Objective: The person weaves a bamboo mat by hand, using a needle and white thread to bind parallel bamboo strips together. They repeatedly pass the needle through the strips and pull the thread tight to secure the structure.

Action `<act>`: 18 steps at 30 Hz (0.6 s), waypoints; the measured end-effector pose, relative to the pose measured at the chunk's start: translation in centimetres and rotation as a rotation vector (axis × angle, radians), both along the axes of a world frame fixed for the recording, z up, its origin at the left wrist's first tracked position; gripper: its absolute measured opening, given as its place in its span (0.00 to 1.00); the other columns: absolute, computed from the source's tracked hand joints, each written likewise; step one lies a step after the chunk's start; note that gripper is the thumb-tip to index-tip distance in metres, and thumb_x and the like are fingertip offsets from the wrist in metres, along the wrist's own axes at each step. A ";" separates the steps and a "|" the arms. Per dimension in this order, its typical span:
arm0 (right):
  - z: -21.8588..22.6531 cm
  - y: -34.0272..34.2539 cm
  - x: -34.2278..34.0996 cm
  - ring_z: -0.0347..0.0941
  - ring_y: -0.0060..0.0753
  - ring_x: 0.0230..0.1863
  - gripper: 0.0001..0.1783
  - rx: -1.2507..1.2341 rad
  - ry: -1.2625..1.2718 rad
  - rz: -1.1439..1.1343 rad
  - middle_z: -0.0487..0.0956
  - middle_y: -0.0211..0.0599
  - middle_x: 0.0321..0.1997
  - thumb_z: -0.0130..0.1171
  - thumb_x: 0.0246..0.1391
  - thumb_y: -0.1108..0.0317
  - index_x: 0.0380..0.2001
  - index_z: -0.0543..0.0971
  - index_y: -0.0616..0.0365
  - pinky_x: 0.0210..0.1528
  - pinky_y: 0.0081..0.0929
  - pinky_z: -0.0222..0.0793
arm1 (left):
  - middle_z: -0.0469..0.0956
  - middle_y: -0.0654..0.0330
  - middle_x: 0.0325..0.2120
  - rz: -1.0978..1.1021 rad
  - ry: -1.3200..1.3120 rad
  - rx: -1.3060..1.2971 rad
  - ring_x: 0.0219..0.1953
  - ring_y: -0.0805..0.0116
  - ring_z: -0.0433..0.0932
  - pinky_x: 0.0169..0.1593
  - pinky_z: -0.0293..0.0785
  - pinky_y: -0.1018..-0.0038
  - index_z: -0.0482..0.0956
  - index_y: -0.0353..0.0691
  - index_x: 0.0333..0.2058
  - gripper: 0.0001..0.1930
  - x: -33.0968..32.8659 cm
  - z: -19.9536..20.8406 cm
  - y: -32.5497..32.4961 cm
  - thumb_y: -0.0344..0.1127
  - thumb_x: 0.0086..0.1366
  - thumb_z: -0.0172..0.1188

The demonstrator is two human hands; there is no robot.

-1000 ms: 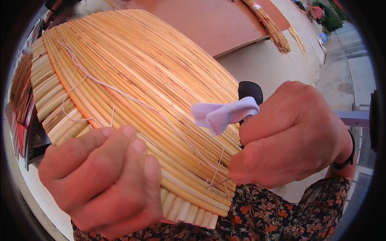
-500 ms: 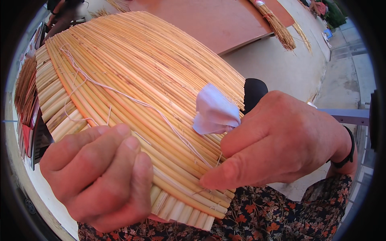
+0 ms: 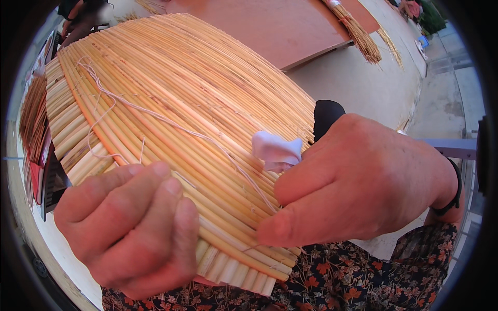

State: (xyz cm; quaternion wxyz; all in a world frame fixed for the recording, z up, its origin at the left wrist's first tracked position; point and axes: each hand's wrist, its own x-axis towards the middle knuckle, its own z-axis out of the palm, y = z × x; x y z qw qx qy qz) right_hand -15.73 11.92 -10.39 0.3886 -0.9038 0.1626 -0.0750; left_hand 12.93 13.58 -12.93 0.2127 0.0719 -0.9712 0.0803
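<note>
**Close grip at the near edge of a stalk panel** (image 3: 171,98)

The left hand (image 3: 127,228) lies over the panel's near edge, fingers curled and pressed together with the thumb; what sits between them is hidden. The hold probably keeps that edge steady. The right hand (image 3: 353,186) is bunched shut over the panel's near right part, thumb and forefinger apparently pinching a thin needle-like tool (image 3: 251,248). Its short tip slants over the stalks, likely gripped low for control. A white cloth (image 3: 277,149) pokes from the same fist above the panel; it may pad the fingers, though its wrapping cannot be seen.

White thread (image 3: 207,137) runs across the panel's face from near its far left corner to the right hand, perhaps left slack so that it pulls freely. Patterned clothing (image 3: 358,264) shows beside the panel's near right corner, so the wearer's lap probably helps to bear the panel.

Beyond the panel's far edge stands a reddish-brown desk (image 3: 259,31), with a tied straw bundle (image 3: 359,39) jutting over its rim. Brown stalks (image 3: 35,119) sit past the panel's left edge, and part of another person (image 3: 85,26) shows behind its far left corner.
</note>
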 end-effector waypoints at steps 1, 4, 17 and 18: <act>0.4 -0.2 0.2 0.72 0.32 0.21 0.09 0.028 0.100 0.042 0.68 0.29 0.22 0.64 0.55 0.71 0.40 0.85 0.55 0.20 0.30 0.66 | 0.80 0.49 0.33 -0.006 0.009 -0.012 0.31 0.54 0.85 0.28 0.82 0.66 0.76 0.31 0.40 0.08 0.0 -0.1 -0.1 0.26 0.62 0.62; 2.0 -0.7 0.2 0.72 0.31 0.21 0.11 0.073 0.135 0.039 0.68 0.28 0.23 0.63 0.52 0.69 0.40 0.84 0.52 0.19 0.29 0.66 | 0.80 0.49 0.32 -0.023 0.051 -0.064 0.30 0.54 0.85 0.27 0.81 0.66 0.76 0.30 0.40 0.08 -0.1 -0.6 -0.4 0.26 0.63 0.61; 3.1 1.1 -0.1 0.65 0.28 0.17 0.05 0.183 0.377 -0.317 0.70 0.24 0.20 0.69 0.44 0.73 0.26 0.84 0.50 0.19 0.21 0.66 | 0.80 0.50 0.26 -0.034 0.149 -0.125 0.26 0.56 0.84 0.22 0.77 0.70 0.78 0.30 0.38 0.08 -0.4 -1.3 -0.7 0.29 0.64 0.60; 2.2 1.0 -0.2 0.65 0.27 0.17 0.06 -0.039 0.288 -0.234 0.70 0.24 0.20 0.70 0.43 0.74 0.25 0.84 0.50 0.20 0.20 0.67 | 0.80 0.50 0.26 -0.037 0.152 -0.133 0.26 0.56 0.84 0.22 0.77 0.70 0.78 0.30 0.38 0.08 -0.4 -1.3 -0.8 0.30 0.64 0.60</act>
